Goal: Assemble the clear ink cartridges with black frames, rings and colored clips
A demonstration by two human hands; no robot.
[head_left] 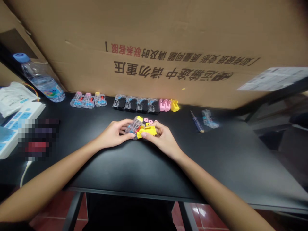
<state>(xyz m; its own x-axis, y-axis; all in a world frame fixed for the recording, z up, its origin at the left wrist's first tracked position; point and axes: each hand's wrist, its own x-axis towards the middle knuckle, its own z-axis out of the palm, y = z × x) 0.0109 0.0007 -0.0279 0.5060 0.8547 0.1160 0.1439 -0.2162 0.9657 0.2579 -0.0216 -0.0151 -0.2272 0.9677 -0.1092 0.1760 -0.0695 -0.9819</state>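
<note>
Between finger and thumb, my left hand (115, 133) grips a clear plastic toy casing (133, 125) with a yellow tip and blue and red parts inside. My right hand (166, 138) pinches a yellow plastic piece (149, 131) against the casing's right side, so the two touch. How they join is partly hidden by my fingers. Just behind my hands lie several small pink and yellow discs (150, 122) on the black table (134, 170).
Along the back stand clear assembled casings (88, 100), clear-and-black casings (137, 104), pink pieces (165, 105) and a yellow piece (175, 105). A screwdriver (197, 122) and a clear part (209, 118) lie right. A water bottle (43, 80) and power strip (24, 125) are left; a cardboard box (84, 70) rises behind.
</note>
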